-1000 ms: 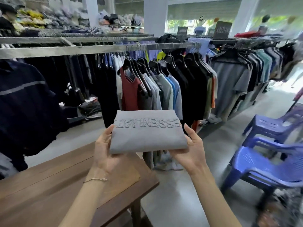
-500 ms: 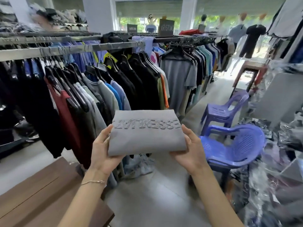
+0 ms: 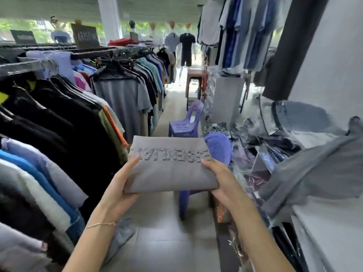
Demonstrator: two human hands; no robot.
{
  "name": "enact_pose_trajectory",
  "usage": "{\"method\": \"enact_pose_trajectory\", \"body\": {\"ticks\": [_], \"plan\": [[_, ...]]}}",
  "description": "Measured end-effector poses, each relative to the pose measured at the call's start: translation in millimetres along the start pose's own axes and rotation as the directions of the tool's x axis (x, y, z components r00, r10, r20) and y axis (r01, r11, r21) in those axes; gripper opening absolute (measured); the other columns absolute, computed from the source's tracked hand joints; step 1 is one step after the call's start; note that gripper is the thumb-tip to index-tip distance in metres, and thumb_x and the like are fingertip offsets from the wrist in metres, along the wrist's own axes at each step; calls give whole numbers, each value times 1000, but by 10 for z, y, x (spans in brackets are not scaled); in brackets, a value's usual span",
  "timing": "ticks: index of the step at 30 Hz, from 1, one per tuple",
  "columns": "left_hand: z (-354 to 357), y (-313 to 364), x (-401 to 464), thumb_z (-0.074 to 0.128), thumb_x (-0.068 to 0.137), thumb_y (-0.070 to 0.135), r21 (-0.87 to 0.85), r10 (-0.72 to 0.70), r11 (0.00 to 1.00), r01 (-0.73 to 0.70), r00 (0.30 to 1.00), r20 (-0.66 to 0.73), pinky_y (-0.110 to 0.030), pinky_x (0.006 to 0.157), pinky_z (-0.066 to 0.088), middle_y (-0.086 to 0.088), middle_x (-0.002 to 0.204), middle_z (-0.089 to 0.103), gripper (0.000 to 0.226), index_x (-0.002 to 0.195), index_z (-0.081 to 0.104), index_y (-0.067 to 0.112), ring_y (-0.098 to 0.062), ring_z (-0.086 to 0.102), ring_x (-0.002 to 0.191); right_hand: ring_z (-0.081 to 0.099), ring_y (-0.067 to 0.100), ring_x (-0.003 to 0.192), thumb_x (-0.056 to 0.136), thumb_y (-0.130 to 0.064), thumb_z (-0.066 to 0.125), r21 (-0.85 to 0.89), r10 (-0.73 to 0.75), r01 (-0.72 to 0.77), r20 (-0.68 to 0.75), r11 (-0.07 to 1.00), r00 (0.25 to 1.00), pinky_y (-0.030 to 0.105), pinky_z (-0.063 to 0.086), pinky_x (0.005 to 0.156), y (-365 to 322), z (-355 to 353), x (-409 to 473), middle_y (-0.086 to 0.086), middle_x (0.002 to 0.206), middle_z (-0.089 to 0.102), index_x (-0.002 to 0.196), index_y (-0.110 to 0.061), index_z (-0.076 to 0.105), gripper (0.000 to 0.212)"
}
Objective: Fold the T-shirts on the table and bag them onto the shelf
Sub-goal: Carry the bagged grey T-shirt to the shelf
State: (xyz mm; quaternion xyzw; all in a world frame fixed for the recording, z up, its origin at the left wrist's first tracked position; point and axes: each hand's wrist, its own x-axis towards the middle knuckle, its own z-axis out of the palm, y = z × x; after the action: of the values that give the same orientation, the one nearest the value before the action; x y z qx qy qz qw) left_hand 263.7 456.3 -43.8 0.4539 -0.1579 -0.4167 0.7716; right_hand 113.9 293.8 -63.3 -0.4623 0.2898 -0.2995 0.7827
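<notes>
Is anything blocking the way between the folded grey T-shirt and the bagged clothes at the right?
Nothing solid stands between them. The folded T-shirt is held in both hands, left hand and right hand, over open floor. The purple chair sits just behind it, beside the pile of bagged clothes. No shelf is clearly identifiable.

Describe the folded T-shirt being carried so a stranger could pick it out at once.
Look down the aisle between the hanging clothes rack and the purple chairs. In the middle, both hands hold a folded grey T-shirt by its sides. Unlike the hung shirts, it is a flat rectangle with raised lettering.
</notes>
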Motion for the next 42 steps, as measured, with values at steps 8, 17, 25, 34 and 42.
{"method": "enact_pose_trajectory", "body": {"ticks": [8,17,25,34,42], "plan": [[519,-556,756,59,90,25,440,-218,892,103,951,220,-20,60,53,-1,92,75,20,101,69,11,-10,69,73,69,10,80,91,-12,59,-312,-222,99,-389,945,894,24,54,75,-182,-738,-334,-3,87,76,90,-19,71,14],[1736,-1544,1060,66,86,34,636,-349,771,-14,827,441,-34,71,55,-4,92,75,25,98,68,13,-19,70,82,70,24,91,89,-14,65,-461,-342,-12,-674,887,655,42,54,85,-457,-1920,-904,6,91,74,92,-11,73,9],[2992,-2449,1053,63,90,21,656,-364,718,-234,678,639,-11,55,47,4,87,70,3,92,63,18,-1,65,69,63,34,75,87,-28,64,-476,-410,-94,-829,875,380,33,41,64,-448,-2967,-1342,22,83,67,87,3,63,31],[3718,-3478,1204,63,90,28,688,-457,550,-473,520,722,-30,75,47,-2,96,66,19,97,60,10,-21,62,92,43,13,57,93,-19,58,-346,-319,-270,-937,899,140,27,27,52,-259,-3604,-1438,4,64,47,70,-9,48,27],[4216,-4085,1415,63,90,23,636,-487,505,-584,416,768,-25,68,32,-8,92,61,18,94,58,6,-23,57,89,61,25,86,94,-12,49,-191,-219,-276,-973,942,-75,27,42,66,-205,-3863,-1121,10,90,64,96,-3,61,15]]}}
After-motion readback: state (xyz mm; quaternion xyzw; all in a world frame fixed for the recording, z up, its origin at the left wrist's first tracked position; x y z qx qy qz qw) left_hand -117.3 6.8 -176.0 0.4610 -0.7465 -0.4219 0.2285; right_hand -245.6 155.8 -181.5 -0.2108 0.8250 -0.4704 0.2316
